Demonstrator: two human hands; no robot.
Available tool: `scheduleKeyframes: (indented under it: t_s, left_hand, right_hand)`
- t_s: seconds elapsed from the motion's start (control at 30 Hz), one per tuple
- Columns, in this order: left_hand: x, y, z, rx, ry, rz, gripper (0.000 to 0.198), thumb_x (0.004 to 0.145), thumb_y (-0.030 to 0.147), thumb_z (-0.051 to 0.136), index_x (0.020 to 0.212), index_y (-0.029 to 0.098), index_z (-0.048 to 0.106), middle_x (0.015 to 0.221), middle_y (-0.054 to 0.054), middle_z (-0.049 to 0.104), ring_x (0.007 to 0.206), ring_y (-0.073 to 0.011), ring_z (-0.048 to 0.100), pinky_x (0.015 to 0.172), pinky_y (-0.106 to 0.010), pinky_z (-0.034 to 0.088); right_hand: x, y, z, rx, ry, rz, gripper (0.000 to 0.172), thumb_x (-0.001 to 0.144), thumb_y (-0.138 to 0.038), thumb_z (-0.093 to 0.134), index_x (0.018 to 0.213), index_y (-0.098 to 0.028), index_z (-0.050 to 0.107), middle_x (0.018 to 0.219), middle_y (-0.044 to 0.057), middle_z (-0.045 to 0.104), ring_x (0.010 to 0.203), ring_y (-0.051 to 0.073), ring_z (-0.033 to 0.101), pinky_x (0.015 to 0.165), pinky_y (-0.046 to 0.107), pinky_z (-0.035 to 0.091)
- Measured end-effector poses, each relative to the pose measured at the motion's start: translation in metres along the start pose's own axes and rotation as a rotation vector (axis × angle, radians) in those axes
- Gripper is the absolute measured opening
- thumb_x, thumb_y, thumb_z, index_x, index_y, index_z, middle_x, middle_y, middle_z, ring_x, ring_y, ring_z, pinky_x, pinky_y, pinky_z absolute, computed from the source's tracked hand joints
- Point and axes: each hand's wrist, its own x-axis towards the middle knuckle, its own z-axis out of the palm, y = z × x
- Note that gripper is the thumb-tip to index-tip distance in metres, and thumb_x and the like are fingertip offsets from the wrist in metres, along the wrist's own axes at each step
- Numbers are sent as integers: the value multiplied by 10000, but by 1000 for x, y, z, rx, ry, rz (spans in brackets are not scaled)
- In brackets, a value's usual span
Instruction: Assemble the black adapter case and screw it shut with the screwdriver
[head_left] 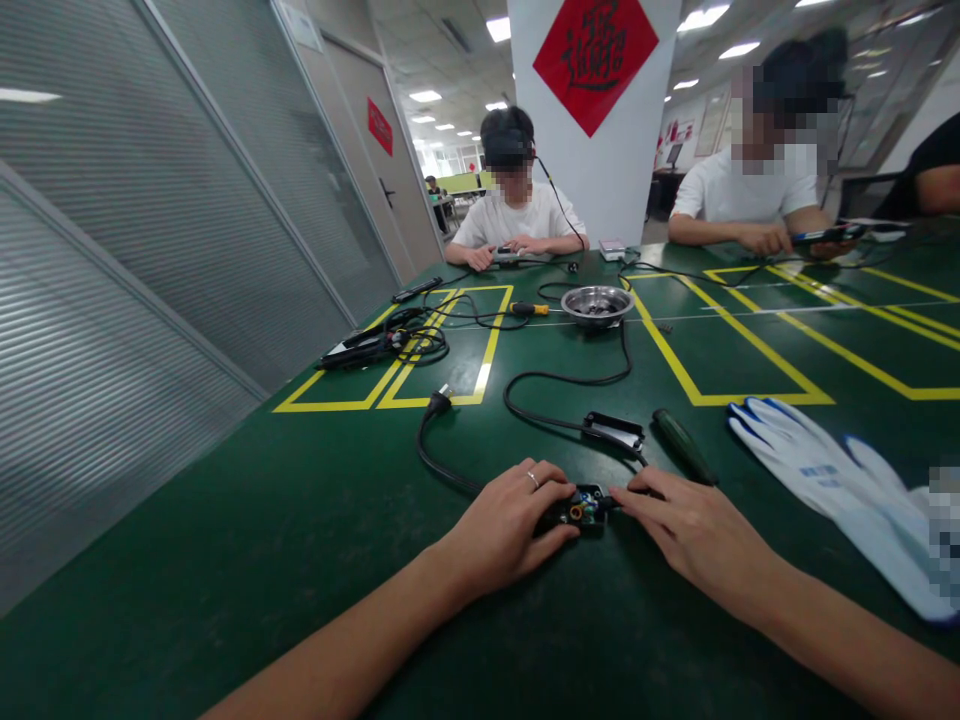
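Note:
An opened black electronic housing (591, 510) lies on the green table, its circuit board and a copper-coloured coil showing. My left hand (517, 515) is closed around the left part of the housing, fingers over the far side and thumb along the near side. At its right end, my right hand (667, 505) pinches the black cable (611, 503) where it meets the housing. A black cover piece (615, 432) with a pale label rests just beyond. Beside it lies a dark green handle (681, 445), perhaps a screwdriver's; its far end is hidden.
A cord with a plug (439, 402) extends left. Farther back are a metal bowl (598, 304) with small parts, a yellow-black screwdriver (529, 309) and coiled cables (420, 340). White gloves (840, 490) lie right. Two people sit across the table (337, 530).

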Motion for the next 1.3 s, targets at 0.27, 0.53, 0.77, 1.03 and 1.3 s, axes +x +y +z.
scheduleKeyframes:
  t_s: [0.27,0.53,0.77,1.03,1.3]
  left_hand:
    - [2,3,-1,52,-19,11,342,894,327,557,1196,183,491,1122,-84,541,979,-243,506,889,-403,444]
    - [1,1,-4,23,-25,23,446,896,332,569,1303,224,421,1139,-74,536,995,-241,514,898,-402,447]
    - [-1,-10,-5,-34,-29,-4,570,828,412,663,1306,226,414,1172,-74,540,1030,-250,511,933,-409,434]
    - [-4,-15,-11,-40,-26,-40,707,768,494,703,1344,226,390,1215,-92,526,1074,-267,510,970,-431,415]
    - [-2,-11,-18,-68,-56,34,542,856,440,617,1330,244,442,1240,-84,531,1109,-253,507,985,-420,398]
  right_hand:
    - [3,-1,-2,-103,-13,-57,378,884,-145,425,1220,-245,568,979,55,617,828,163,631,703,326,558]
    - [4,2,-6,-182,18,-177,413,825,-68,466,1205,-182,584,972,87,629,810,184,630,694,341,561]
    - [5,1,-5,-186,67,-204,386,825,-76,477,1175,-184,597,941,85,639,800,184,634,678,339,565]
    - [11,15,-11,-148,251,-67,375,875,-266,496,1235,-172,546,1160,123,588,1028,212,582,881,398,517]
    - [28,45,4,-193,151,-69,513,841,-94,419,1337,-216,466,1388,98,490,1287,246,445,1052,511,398]
